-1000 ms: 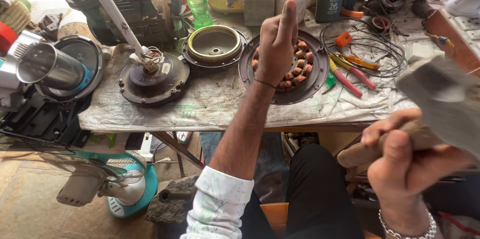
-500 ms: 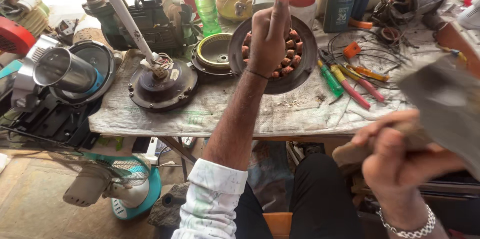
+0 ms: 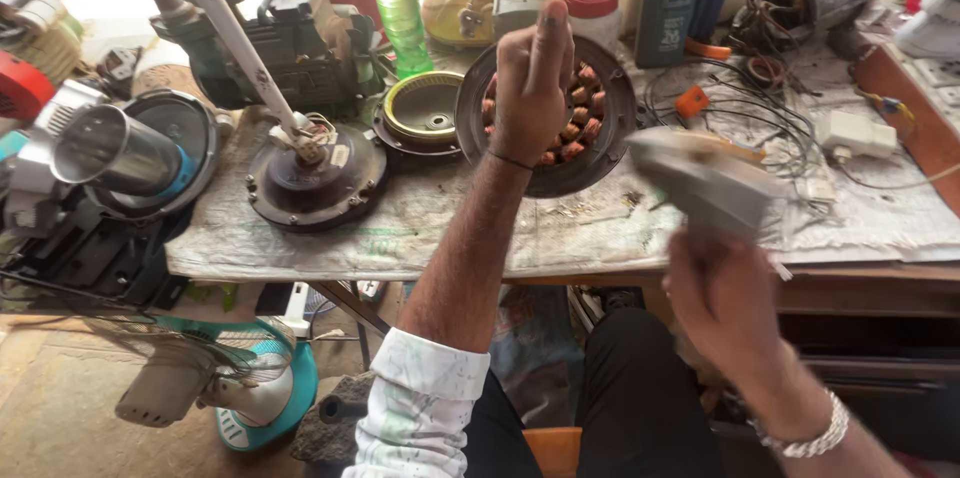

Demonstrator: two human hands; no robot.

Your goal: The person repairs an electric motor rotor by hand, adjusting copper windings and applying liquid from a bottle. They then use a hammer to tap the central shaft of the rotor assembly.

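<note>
A round dark motor stator (image 3: pixel 603 153) with copper windings lies on the paper-covered bench (image 3: pixel 450 228). My left hand (image 3: pixel 528 88) is curled over its centre, index finger pointing up; whatever sits under the palm is hidden. My right hand (image 3: pixel 725 303) is raised in front of the bench edge, gripping the handle of a hammer. The hammer's grey head (image 3: pixel 705 183) is motion-blurred and hangs just right of the stator, close to my left wrist.
Left of the stator stand a gold-rimmed round cover (image 3: pixel 425 113) and another motor base with a white rod (image 3: pixel 315 173). A green bottle (image 3: pixel 400 3), a metal cylinder (image 3: pixel 110 148), tangled wires (image 3: pixel 745 103) and a white adapter (image 3: pixel 855 133) crowd the bench. A teal fan (image 3: pixel 240 393) lies on the floor.
My right hand has swung the hammer up and to the left, from the lower right toward the stator. My left hand has stayed on the stator.
</note>
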